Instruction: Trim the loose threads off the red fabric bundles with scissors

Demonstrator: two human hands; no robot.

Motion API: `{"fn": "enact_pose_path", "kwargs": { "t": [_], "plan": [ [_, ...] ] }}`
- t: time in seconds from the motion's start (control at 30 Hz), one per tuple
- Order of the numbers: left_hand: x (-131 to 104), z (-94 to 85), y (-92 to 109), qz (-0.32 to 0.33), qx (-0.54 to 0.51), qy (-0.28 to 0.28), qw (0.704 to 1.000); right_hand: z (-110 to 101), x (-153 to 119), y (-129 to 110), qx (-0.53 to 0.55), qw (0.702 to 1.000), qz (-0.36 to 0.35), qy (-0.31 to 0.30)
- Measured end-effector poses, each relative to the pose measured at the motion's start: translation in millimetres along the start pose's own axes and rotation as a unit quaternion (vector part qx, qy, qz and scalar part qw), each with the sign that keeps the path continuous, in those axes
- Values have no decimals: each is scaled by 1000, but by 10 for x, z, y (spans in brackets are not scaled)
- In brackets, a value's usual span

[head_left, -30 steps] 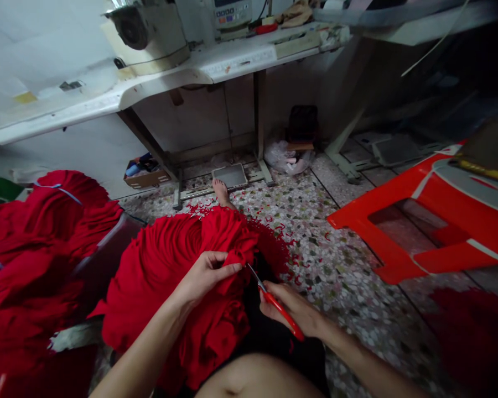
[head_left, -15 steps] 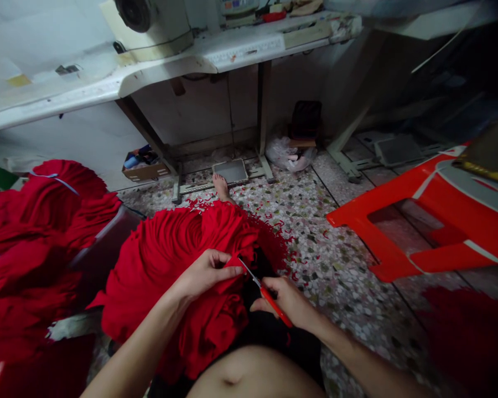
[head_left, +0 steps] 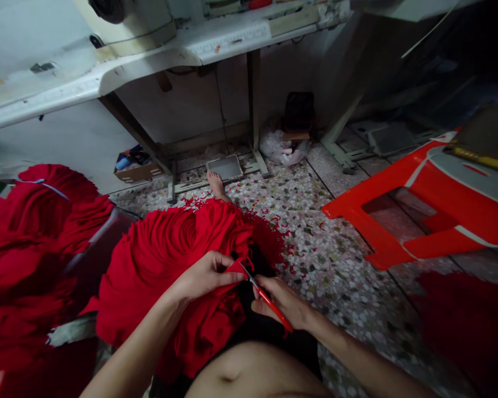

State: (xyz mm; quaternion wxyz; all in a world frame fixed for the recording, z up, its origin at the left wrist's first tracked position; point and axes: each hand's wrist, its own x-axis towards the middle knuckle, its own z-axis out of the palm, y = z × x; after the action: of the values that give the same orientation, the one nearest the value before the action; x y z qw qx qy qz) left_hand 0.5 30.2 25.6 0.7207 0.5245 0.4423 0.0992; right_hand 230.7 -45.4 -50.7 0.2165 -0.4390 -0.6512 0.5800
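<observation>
A large folded pile of red fabric (head_left: 157, 260) lies across my lap. My left hand (head_left: 209, 275) pinches an edge of this fabric between thumb and fingers near the pile's right side. Red-handled scissors (head_left: 271, 308) are in my right hand (head_left: 280, 301), their blades pointing up and left to the fabric edge beside my left fingertips. Whether the blades are parted is too small to tell. Small red scraps (head_left: 269, 232) lie on the speckled floor just beyond the pile.
More red fabric bundles (head_left: 50, 204) are at the left. A white sewing table (head_left: 228, 47) stands ahead, with a pedal (head_left: 225, 167) and a small box (head_left: 136, 168) below. An orange stool (head_left: 440, 199) is at the right, a plastic bag (head_left: 284, 148) farther back.
The view has shifted slightly, so the table and stool sit a little higher and farther left. My hands keep nearly the same places, with the scissor blades still at the fabric edge.
</observation>
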Motion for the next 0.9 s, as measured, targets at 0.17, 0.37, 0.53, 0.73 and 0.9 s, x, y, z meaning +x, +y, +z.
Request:
{"fn": "enact_pose_path", "kwargs": {
  "t": [0.17,0.37,0.53,0.73,0.9],
  "plan": [
    [27,5,-10,8,29,-23,999,83,31,45,38,997,36,51],
    [-161,-117,60,59,106,-60,991,175,-89,259,133,983,97,79],
    [-555,-244,-67,-17,185,-229,956,185,-42,418,167,973,129,94],
    [-813,-329,-102,-109,165,-145,970,167,307,311,222,959,104,141],
    [-507,-386,-15,81,288,179,937,174,486,56,242,951,93,168]
  ]
}}
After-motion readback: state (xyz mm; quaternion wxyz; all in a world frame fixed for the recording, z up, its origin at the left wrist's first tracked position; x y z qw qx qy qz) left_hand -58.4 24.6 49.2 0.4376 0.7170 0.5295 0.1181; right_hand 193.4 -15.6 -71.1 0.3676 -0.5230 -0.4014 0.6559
